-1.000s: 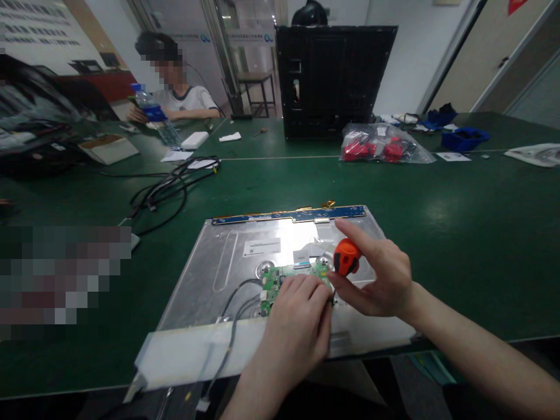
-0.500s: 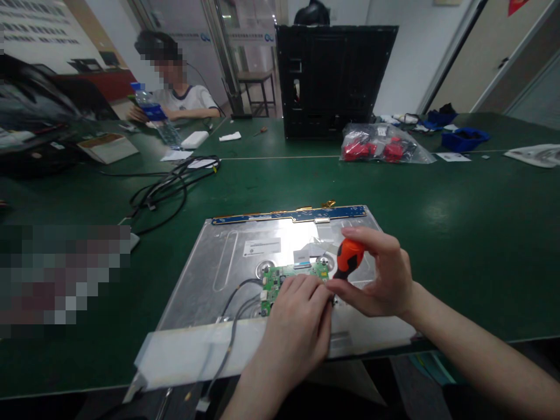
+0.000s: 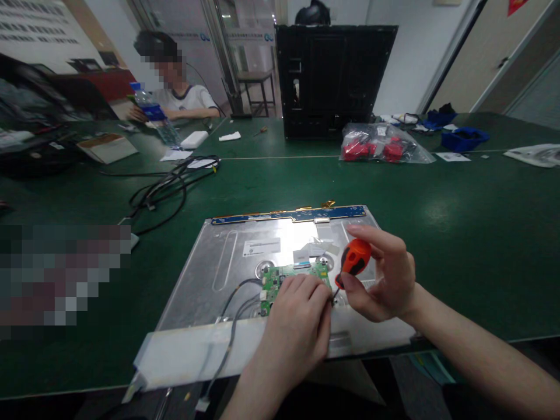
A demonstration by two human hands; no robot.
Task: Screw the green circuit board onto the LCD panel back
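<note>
A flat metal-backed display panel (image 3: 201, 262) lies on the table in front of me, with a green circuit board (image 3: 272, 279) on its back. My right hand (image 3: 385, 274) grips a short orange-and-black screwdriver (image 3: 356, 256) between thumb and fingers. Its handle leans right, and its thin shaft points down at the board's right edge. Over the board rests my left hand (image 3: 301, 315), fingers bent and close together beside the screwdriver's tip. Whatever its fingertips hold is hidden. Grey and black cables (image 3: 234, 332) run from the board's left side.
A blue circuit strip (image 3: 280, 216) lines the panel's far edge. Black cables (image 3: 175, 181) lie coiled at left. Further back stand a black panel (image 3: 336, 76), a plastic bag with red parts (image 3: 385, 144) and a water bottle (image 3: 157, 119). Another person (image 3: 184, 96) sits across the table.
The screwdriver's handle has shifted right and toward me, and its shaft now shows. My right thumb and fingers have changed position on the handle. My left hand stays in place.
</note>
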